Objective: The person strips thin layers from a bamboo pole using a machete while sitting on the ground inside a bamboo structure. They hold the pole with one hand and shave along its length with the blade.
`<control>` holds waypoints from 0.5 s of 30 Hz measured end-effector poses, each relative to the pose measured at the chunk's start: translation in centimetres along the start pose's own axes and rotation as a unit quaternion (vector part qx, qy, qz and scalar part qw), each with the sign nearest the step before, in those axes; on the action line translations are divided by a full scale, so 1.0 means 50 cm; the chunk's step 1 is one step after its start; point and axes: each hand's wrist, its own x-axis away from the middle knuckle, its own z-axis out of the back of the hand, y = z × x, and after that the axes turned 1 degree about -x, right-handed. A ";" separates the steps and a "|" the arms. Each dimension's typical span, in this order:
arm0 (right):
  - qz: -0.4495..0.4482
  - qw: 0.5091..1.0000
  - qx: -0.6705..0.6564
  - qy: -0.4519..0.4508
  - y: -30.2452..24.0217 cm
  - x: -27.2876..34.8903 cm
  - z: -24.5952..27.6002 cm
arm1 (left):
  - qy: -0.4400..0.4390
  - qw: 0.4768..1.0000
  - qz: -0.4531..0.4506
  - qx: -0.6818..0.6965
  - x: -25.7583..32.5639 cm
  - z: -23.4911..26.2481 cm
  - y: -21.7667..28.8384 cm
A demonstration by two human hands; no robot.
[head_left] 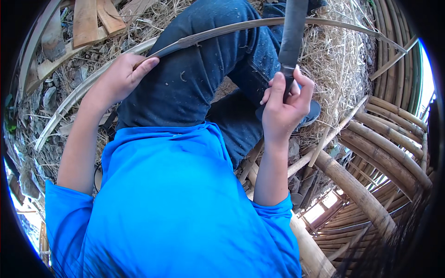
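My left hand [118, 76] is closed on one end of a long, thin bamboo strip [222, 31], with the thumb laid along it. The strip bows over my jeans-covered raised knee [194, 65] and runs on to the far right. In my right hand [287, 109] is a large knife [293, 39], its dark handle gripped between thumb and fingers. The broad grey blade points away from me and crosses in front of the strip. Whether blade and strip touch, I cannot tell. The blade's tip lies beyond the upper edge of view.
Flat wood pieces [85, 23] lie at the far left. A pale split strip [69, 104] passes by my left forearm. Straw-like shavings [331, 69] cover the ground beyond my right hand. Bamboo poles [357, 194] form a frame at the right, near my right elbow.
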 end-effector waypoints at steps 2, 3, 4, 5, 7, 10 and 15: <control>0.032 0.999 0.035 -0.015 0.010 -0.012 0.016 | 0.021 1.000 -0.008 -0.007 0.001 -0.001 -0.004; 0.036 0.998 0.049 -0.030 0.007 -0.023 0.025 | 0.021 1.000 -0.005 -0.006 -0.001 0.001 0.001; 0.038 0.996 0.065 -0.044 -0.001 -0.024 0.030 | 0.018 1.000 -0.004 -0.004 0.001 -0.001 0.004; -0.022 1.000 0.008 -0.021 -0.014 -0.021 0.027 | 0.016 1.000 -0.003 -0.004 -0.001 0.002 0.004; 0.004 1.000 0.008 -0.020 0.005 -0.004 0.007 | -0.019 1.000 -0.010 -0.002 -0.011 0.010 0.003; 0.020 0.997 0.041 -0.056 0.008 0.019 -0.006 | 0.019 1.000 0.008 0.005 0.001 -0.006 0.001; -0.030 0.999 0.006 -0.021 0.002 0.013 -0.011 | 0.001 1.000 0.006 -0.006 -0.003 0.002 0.011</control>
